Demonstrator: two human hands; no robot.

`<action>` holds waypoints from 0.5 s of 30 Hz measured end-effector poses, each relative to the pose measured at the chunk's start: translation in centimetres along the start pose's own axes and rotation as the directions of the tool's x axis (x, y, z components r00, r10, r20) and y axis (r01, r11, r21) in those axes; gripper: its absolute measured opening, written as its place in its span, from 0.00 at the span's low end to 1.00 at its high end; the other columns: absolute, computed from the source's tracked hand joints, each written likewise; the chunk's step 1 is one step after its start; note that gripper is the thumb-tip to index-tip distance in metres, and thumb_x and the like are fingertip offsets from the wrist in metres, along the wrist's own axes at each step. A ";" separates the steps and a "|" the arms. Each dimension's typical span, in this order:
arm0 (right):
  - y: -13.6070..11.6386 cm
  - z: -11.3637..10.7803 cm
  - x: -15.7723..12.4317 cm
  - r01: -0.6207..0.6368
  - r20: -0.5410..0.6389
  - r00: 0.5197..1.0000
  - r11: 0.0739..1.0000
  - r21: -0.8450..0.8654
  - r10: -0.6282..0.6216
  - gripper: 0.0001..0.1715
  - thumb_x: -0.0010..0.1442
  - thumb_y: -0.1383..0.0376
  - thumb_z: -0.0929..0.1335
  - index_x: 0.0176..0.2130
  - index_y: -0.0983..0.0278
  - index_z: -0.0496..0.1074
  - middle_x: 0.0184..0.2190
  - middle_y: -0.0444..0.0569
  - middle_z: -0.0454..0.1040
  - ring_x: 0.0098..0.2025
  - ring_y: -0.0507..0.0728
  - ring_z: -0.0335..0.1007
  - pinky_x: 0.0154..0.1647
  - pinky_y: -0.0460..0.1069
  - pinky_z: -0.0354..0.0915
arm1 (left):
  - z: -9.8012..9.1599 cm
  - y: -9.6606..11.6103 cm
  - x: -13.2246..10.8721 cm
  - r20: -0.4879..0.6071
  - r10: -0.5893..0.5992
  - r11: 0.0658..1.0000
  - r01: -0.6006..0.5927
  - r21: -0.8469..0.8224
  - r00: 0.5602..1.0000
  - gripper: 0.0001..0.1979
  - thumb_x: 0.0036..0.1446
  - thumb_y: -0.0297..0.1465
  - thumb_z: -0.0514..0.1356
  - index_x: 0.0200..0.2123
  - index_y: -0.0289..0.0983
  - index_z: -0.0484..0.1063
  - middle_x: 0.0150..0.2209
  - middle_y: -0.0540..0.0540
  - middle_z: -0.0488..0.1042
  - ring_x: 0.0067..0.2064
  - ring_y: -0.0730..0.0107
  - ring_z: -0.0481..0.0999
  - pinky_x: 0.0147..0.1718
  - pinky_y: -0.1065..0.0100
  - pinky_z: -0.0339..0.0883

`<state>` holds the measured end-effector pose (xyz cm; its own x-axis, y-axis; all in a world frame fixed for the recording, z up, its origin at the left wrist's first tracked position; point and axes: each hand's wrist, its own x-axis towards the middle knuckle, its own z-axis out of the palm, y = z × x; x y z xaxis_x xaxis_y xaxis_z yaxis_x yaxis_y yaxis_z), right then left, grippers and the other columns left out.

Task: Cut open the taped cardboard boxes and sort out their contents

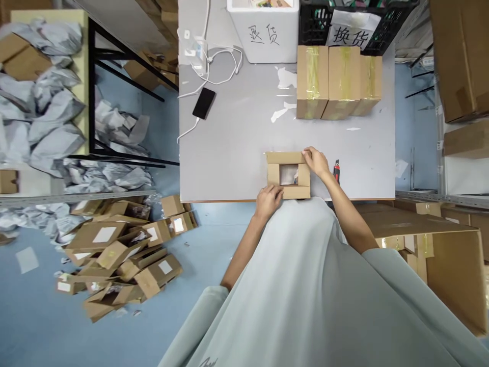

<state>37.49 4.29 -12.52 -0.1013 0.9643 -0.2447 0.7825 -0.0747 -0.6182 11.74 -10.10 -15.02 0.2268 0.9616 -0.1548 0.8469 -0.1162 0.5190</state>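
Observation:
A small cardboard box (304,175) lies at the table's front edge, its flaps framing a square opening. Something whitish shows inside, too small to name. My left hand (268,202) has its fingers curled over the near flap at the left front corner. At the far right corner, my right hand (317,162) pinches the edge of a flap. A red and black utility knife (336,172) rests on the table just right of my right forearm.
Three taped cartons (344,84) stand at the back right, before a black crate (315,23) and a white bin (265,38). A phone (204,103) on a cable and a power strip (198,56) lie left. Opened boxes (126,255) cover the floor at left; a large carton (454,275) stands right.

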 end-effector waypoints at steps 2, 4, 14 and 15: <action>-0.2 0.4 0.7 -0.086 -0.015 0.996 0.996 -0.012 0.086 0.26 0.80 0.56 0.63 0.67 0.64 0.75 0.57 0.61 0.86 0.60 0.70 0.81 0.68 0.63 0.71 | 0.7 -0.1 0.4 0.025 -0.021 1.000 0.021 0.017 0.999 0.14 0.74 0.29 0.61 0.57 0.42 0.84 0.47 0.38 0.86 0.53 0.45 0.85 0.54 0.51 0.75; -0.4 0.7 1.0 -0.145 -0.016 0.989 0.989 -0.020 0.145 0.28 0.78 0.58 0.65 0.70 0.67 0.71 0.58 0.63 0.85 0.60 0.69 0.81 0.68 0.63 0.71 | 1.0 -0.2 0.9 0.032 -0.027 0.999 0.026 0.020 0.999 0.17 0.73 0.29 0.61 0.60 0.41 0.82 0.49 0.38 0.86 0.53 0.45 0.85 0.54 0.51 0.76; -1.9 2.8 -4.8 0.266 -0.005 0.963 0.952 -0.153 -0.270 0.21 0.73 0.61 0.71 0.62 0.61 0.80 0.87 0.54 0.48 0.90 0.69 0.25 0.88 0.74 0.36 | 0.9 0.9 2.4 0.040 0.032 0.999 -0.032 -0.007 0.999 0.21 0.71 0.28 0.61 0.64 0.39 0.80 0.45 0.38 0.86 0.52 0.45 0.85 0.56 0.51 0.76; -2.0 3.1 -5.2 0.271 0.024 0.962 0.948 -0.168 -0.271 0.22 0.72 0.62 0.72 0.62 0.62 0.80 0.88 0.55 0.45 0.90 0.70 0.24 0.88 0.74 0.33 | 1.0 1.2 2.7 0.041 0.042 0.999 -0.042 -0.011 0.998 0.21 0.71 0.29 0.60 0.64 0.39 0.80 0.44 0.38 0.86 0.51 0.45 0.85 0.56 0.50 0.76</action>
<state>34.60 -1.32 -12.34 -0.3242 0.9421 -0.0858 0.8174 0.2334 -0.5266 13.86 -7.93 -15.62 0.2815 0.9449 -0.1670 0.8314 -0.1534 0.5340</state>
